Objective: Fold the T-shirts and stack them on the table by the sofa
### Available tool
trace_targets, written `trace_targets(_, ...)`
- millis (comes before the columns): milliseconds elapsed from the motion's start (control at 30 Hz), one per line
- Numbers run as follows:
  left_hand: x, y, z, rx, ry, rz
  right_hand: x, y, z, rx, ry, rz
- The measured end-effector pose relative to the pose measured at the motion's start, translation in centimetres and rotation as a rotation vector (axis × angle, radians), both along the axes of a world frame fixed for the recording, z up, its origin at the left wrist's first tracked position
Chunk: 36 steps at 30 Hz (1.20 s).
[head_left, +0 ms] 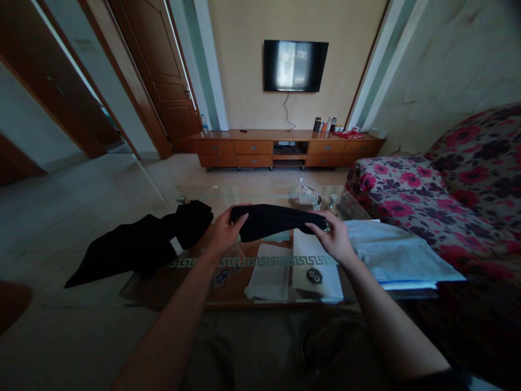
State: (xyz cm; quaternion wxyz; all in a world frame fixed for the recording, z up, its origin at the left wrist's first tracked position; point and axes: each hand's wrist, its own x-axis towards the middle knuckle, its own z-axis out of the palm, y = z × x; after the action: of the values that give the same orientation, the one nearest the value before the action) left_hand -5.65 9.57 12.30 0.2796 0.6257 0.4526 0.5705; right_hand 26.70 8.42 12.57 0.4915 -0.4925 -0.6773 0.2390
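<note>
Black cloth (277,221) directly between both hands (223,232), each pinched closed on one end

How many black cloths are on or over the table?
2: one held cloth between left hand and right hand; one bunched cloth, perhaps hiding more, at the left of the table.

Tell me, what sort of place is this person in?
Most likely a home's living room: a flat television hangs on the wall above a long wooden drawer cabinet, and a flower-patterned sofa stands to the right of a glass-topped table.
</note>
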Motion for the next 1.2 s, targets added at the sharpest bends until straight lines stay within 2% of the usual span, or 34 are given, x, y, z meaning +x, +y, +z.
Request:
trace_targets(100,-1.6,-0.9,-1.6,0.101,0.411,-0.087,1.5,0.0,-2.2,-0.044,-0.235,0.109)
trace_targets(167,-2.1,-1.7,-3.5,0.064,0.653,-0.218,2.3,-0.1,-4.5,-0.123,-0.41,0.193)
trace_targets(267,-1.9,-3.0,-6.2,-0.074,0.914,-0.367,2.8,-0.6,-7.4,-0.233,-0.628,0.29)
trace_targets(333,-1.4,-3.8,-7.1,-0.149,1.053,-0.441,2.8,-1.2,-8.0,-0.273,-0.71,0.319)
trace_targets(400,-1.0,-4.4,-7.3,-0.184,1.145,-0.474,2.5,-1.9,-7.6,-0.324,-0.757,0.314)
trace_targets(500,-0.3,-4.7,-6.9,-0.171,1.18,-0.431,1.4,-2.3,-6.3,-0.362,-0.786,0.249)
trace_targets(600,1.1,-4.7,-7.1,-0.091,1.098,-0.314,-0.4,-1.7,-6.0,-0.26,-0.758,0.118)
trace_targets(667,2.3,-4.6,-7.9,-0.05,1.009,-0.243,-1.6,-1.1,-6.9,-0.206,-0.75,0.038)
trace_targets(767,3.8,-4.7,-9.8,-0.065,0.972,-0.201,-2.7,-0.4,-9.5,-0.253,-0.805,-0.044)
trace_targets(867,4.2,-4.7,-11.6,-0.11,0.998,-0.191,-2.9,-0.2,-11.8,-0.345,-0.846,-0.066)
trace_targets(967,4.0,-4.6,-12.5,-0.108,0.998,-0.188,-2.6,0.0,-12.7,-0.358,-0.826,-0.073)
trace_targets(1067,4.0,-5.0,-12.2,-0.107,1.022,-0.172,-2.1,0.6,-12.8,-0.358,-0.768,-0.223)
trace_targets(1133,4.3,-5.9,-11.3,-0.089,1.044,-0.164,-1.6,1.3,-12.8,-0.404,-0.727,-0.33)
trace_targets(1200,4.9,-7.3,-10.0,-0.047,1.059,-0.182,-1.1,2.1,-12.7,-0.477,-0.679,-0.365)
